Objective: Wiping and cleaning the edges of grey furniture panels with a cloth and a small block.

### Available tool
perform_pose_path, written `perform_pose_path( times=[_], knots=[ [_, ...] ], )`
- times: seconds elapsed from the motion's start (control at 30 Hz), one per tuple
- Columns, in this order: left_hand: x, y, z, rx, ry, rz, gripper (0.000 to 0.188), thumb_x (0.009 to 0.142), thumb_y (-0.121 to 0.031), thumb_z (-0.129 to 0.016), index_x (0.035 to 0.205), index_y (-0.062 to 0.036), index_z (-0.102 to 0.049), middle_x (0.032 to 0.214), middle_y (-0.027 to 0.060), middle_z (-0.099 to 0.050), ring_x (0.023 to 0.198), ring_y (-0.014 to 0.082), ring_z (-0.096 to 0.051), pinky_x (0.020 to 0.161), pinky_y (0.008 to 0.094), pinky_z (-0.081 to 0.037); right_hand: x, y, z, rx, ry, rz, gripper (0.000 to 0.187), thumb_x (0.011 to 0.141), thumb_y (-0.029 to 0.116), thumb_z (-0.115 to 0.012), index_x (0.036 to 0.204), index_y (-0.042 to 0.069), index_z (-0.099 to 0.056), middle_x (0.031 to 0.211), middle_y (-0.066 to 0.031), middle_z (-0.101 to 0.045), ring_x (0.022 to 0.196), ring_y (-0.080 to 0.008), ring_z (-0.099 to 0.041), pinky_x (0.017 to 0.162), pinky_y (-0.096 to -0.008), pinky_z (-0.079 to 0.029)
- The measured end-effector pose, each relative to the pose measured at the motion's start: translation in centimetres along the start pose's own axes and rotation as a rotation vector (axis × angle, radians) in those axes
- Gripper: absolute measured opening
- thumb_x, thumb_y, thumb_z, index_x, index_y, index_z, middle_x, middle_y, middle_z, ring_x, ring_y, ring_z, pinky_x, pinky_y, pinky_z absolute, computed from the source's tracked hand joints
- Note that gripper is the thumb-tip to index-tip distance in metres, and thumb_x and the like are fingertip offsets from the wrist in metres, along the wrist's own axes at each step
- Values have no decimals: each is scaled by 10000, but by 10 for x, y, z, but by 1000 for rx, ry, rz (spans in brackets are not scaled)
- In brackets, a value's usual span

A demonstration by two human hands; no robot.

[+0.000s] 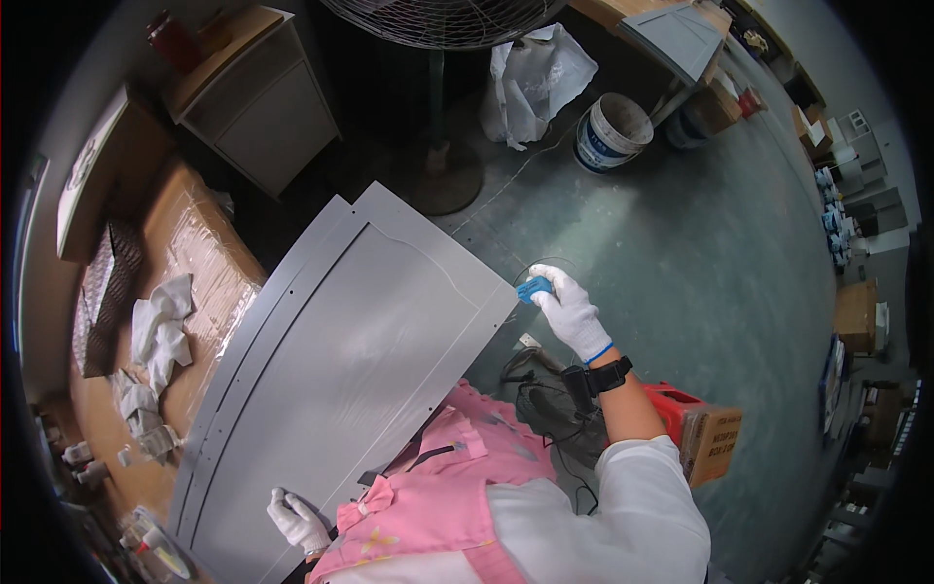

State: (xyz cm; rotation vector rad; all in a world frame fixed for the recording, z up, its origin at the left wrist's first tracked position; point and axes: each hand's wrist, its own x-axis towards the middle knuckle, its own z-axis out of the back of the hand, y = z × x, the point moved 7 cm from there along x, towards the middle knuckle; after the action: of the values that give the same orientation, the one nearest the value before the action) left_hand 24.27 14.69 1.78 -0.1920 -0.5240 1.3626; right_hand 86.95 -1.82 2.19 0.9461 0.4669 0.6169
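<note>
A large grey panel point(321, 350) with a curved left edge and small holes lies tilted in front of me. My right hand point(572, 313), in a white glove with a blue cuff, pinches a small blue pad point(532, 288) against the panel's far right corner. Low on the panel, near its close edge, is my left hand point(297, 521), also in a white glove. Its fingers are curled together, and whatever lies inside them is hidden.
A film-covered table point(209, 243) with rags point(163, 326) stands left. Ahead are a fan point(443, 24), a plastic bag point(530, 83) and a white bucket point(613, 134). Cables and a dark bag point(555, 414) lie beside my lap; a cardboard box point(710, 446) sits right.
</note>
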Motion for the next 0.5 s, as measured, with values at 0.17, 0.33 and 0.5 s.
perform_pose_path(
  times=[0.17, 0.33, 0.5],
  knots=[
    [0, 0, 1, 17, -14, -33, 262, 983, -116, -519, 1179, 45, -581, 956, 132, -563, 842, 257, -568, 777, 360, -469, -7, 1, 11, -262, -129, 159, 401, 870, 38, -616, 1269, 33, -584, 1163, -146, -668, 1030, -239, -663, 936, -355, -510],
    [0, -9, 5, 18, -20, -60, 250, 980, -108, -519, 1170, 38, -588, 931, 119, -558, 805, 243, -558, 744, 351, -464, -11, -22, -4, 111, -114, -147, 429, 878, 50, -614, 1303, 38, -560, 1203, -157, -655, 1056, -268, -659, 943, -371, -513],
    [2, -7, 4, -4, -29, -68, 242, 976, -97, -523, 1169, 31, -592, 930, 117, -557, 798, 239, -557, 735, 347, -465, -9, -33, 10, -50, -205, -202, 457, 879, 87, -651, 1321, 40, -545, 1228, -172, -649, 1111, -277, -643, 967, -378, -502]
  ],
)
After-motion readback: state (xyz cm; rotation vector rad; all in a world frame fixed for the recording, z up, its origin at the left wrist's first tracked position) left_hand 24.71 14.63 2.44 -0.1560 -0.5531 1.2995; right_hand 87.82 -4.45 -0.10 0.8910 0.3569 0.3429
